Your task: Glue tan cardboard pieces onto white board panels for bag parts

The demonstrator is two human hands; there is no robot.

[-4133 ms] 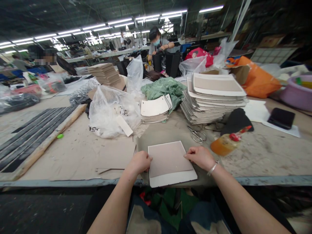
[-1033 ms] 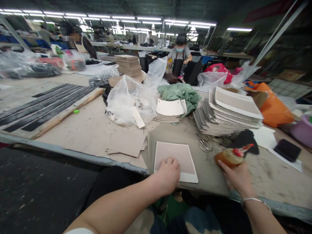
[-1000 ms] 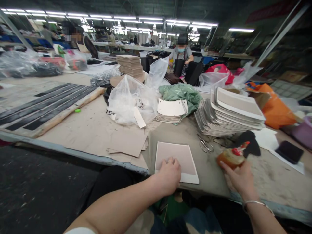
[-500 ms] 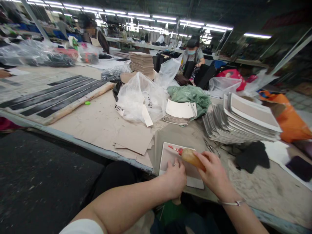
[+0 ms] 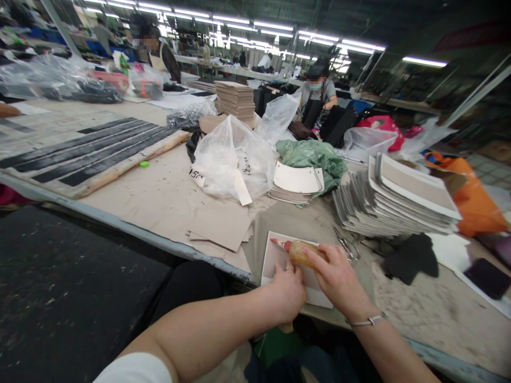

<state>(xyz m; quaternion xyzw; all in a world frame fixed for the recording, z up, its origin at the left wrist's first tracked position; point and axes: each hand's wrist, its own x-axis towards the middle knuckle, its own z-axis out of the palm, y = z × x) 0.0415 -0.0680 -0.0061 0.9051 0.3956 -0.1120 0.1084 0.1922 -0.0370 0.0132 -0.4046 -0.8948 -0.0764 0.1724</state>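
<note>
The right hand (image 5: pixel 341 276) held an amber bottle (image 5: pixel 300 254) pinched between thumb and fingers, its red tip over the far left corner of a pale panel (image 5: pixel 268 264) — touching or not, I couldn't tell. The left hand (image 5: pixel 287 292) lay on the panel, fingers slightly spread. The panel sat close to the front edge of the bench (image 5: pixel 147 207); a strip of olive sheet (image 5: pixel 289 221) separated it from the scissors (image 5: pixel 347 246) at right and cardboard pieces (image 5: pixel 223 229) at left.
</note>
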